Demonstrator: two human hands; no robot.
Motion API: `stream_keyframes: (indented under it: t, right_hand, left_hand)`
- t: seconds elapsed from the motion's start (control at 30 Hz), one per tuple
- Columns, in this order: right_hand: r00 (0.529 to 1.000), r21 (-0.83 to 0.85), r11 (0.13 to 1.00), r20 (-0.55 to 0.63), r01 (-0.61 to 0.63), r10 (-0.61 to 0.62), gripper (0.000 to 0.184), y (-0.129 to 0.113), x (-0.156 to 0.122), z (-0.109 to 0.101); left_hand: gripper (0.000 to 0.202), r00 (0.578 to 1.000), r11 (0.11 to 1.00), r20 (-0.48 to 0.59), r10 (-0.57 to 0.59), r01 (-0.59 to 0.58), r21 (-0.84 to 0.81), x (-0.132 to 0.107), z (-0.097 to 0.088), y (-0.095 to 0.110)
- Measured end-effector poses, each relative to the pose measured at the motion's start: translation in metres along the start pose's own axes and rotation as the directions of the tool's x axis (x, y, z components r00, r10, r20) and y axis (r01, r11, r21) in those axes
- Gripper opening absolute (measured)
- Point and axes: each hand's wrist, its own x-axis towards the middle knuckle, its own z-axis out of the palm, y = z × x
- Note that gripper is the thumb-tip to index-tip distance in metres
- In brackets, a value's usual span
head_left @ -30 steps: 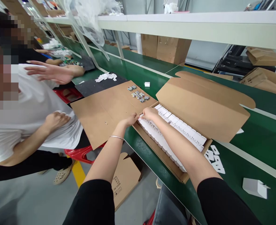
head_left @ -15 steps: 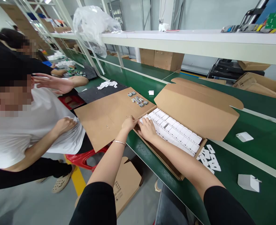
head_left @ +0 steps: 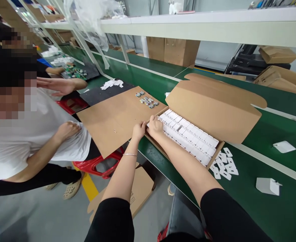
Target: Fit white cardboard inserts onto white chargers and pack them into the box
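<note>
An open brown cardboard box (head_left: 214, 109) lies on the green belt, packed with rows of small white boxes (head_left: 188, 134). My left hand (head_left: 138, 129) and my right hand (head_left: 154, 126) meet at the box's near left corner, fingers curled on its rim and the first white boxes. Whether either hand grips one is hidden. The left flap (head_left: 115, 117) lies spread flat, with several small grey parts (head_left: 148, 100) on its far edge.
A person in a white shirt (head_left: 37, 134) stands left with a hand (head_left: 56, 85) out over the belt. Flat white cards (head_left: 223, 163) and two loose white boxes (head_left: 267, 186) (head_left: 284, 146) lie right of the carton. A folded carton (head_left: 138, 191) rests on the floor.
The view shifted between frames. My right hand drew back from the rows to the carton's near left corner, beside my left hand. The person's outstretched hand stays over the belt.
</note>
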Motion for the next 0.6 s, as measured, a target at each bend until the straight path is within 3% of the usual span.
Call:
stream_keyframes:
  t: [0.1, 0.2, 0.37, 0.5, 0.6]
  right_hand:
    - [0.996, -0.036, 0.996, -0.021, 0.086, -0.086, 0.053, 0.009, -0.019, -0.007]
    - [0.985, -0.082, 0.982, -0.016, 0.169, -0.171, 0.068, 0.028, -0.052, -0.011]
    - [0.99, -0.107, 0.985, -0.013, 0.136, -0.138, 0.071, 0.063, -0.103, -0.001]
    - [0.978, -0.094, 0.981, -0.104, 0.172, -0.182, 0.067, 0.081, -0.118, 0.012]
    - [0.943, -0.145, 0.96, -0.201, 0.241, -0.267, 0.058, 0.088, -0.12, 0.017]
  left_hand:
    - [0.035, 1.0, 1.0, -0.008, -0.002, 0.002, 0.009, -0.002, 0.001, 0.001]
    - [0.034, 1.0, 1.0, -0.017, -0.002, 0.003, 0.011, -0.005, 0.001, 0.003]
    - [0.036, 1.0, 0.999, -0.019, 0.001, 0.0, 0.044, -0.007, 0.002, -0.002]
    - [0.034, 1.0, 0.994, -0.023, 0.004, -0.002, 0.108, -0.01, -0.001, -0.011]
    - [0.034, 0.999, 0.986, -0.035, 0.016, -0.01, 0.164, -0.016, -0.006, -0.019]
